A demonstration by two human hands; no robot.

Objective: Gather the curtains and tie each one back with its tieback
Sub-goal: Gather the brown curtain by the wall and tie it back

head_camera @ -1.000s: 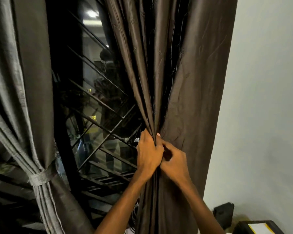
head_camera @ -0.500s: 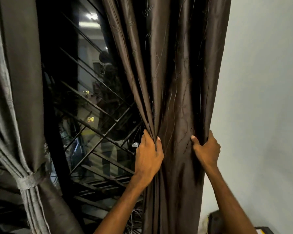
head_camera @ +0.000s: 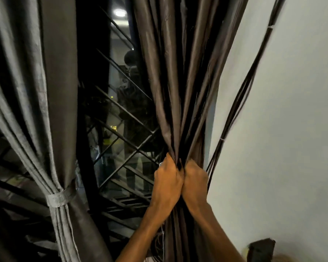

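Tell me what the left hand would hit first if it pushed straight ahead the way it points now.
The left hand already grips the dark curtain, so it would meet that gathered fabric first. Behind it likely comes the window grille, though depth there is hard to judge.

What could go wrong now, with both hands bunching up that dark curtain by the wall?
Both the left hand and the right hand grip the dark curtain, and no tieback for it is in sight, so letting go to fetch one may let the folds spill open. The cables on the wall hang right beside the bunch and could get caught up in it.
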